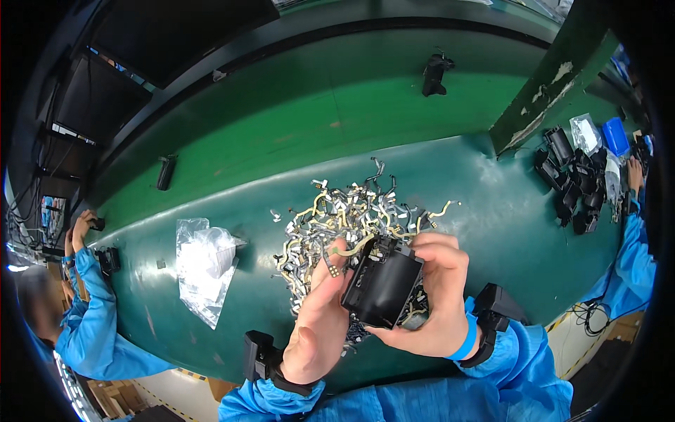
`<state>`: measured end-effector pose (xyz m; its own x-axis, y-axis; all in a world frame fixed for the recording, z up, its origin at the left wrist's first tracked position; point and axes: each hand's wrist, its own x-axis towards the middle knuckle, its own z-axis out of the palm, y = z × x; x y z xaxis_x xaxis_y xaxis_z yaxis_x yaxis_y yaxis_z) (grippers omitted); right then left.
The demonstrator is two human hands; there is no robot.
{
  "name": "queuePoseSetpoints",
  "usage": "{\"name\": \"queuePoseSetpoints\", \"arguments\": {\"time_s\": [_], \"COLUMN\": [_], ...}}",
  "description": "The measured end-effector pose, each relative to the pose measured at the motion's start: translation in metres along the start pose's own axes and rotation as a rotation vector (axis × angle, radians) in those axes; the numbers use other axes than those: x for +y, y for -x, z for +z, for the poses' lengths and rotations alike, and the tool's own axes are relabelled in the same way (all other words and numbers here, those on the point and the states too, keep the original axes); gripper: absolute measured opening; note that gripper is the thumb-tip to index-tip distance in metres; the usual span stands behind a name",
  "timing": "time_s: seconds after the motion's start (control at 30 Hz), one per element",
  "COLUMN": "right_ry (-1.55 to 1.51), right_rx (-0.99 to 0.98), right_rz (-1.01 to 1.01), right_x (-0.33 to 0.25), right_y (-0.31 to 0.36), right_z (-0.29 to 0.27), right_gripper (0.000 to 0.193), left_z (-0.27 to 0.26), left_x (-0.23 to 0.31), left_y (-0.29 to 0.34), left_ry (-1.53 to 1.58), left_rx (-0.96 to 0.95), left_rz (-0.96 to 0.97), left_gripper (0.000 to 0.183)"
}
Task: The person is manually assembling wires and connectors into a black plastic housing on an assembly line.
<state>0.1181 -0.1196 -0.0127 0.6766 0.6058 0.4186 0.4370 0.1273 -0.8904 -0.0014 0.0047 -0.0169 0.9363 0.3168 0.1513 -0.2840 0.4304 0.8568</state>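
Note:
Over the middle of the table I hold a black plastic housing (385,287) with a smooth curved face, tilted between both hands. My right hand (436,302) wraps its right side, fingers on the upper edge and thumb along the bottom. My left hand (320,330) closes against the left side. A thin tan flex cable (355,247) with a small dotted pad end crosses the left fingertips and reaches the housing's top edge; whether it is attached cannot be made out. Beneath and beyond lies a large heap of loose flex cables (344,214), partly hidden by my hands.
A clear plastic bag (204,267) lies to the left. At the far right are several black housings (576,176) and a blue box (615,136). Dark parts (436,74) rest on the green back ledge. A green post (541,84) stands right. Co-workers' hands (83,228) work at both sides.

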Motion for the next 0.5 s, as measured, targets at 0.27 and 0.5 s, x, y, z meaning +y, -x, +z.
{"name": "queuePoseSetpoints", "arguments": {"time_s": [0.27, 0.5], "right_ry": [-0.039, -0.075], "right_rx": [0.049, 0.028], "right_rz": [0.011, 0.023], "right_x": [-0.0016, 0.003], "right_y": [0.0017, 0.002], "right_z": [0.0009, -0.0017], "right_gripper": [0.088, 0.09], "left_z": [0.0001, 0.0013], "left_x": [-0.0058, -0.0045], "left_y": [0.0007, 0.0035], "left_ry": [-0.022, -0.175], "left_rx": [-0.048, -0.034], "left_rz": [0.036, -0.019], "left_gripper": [0.069, 0.07]}}
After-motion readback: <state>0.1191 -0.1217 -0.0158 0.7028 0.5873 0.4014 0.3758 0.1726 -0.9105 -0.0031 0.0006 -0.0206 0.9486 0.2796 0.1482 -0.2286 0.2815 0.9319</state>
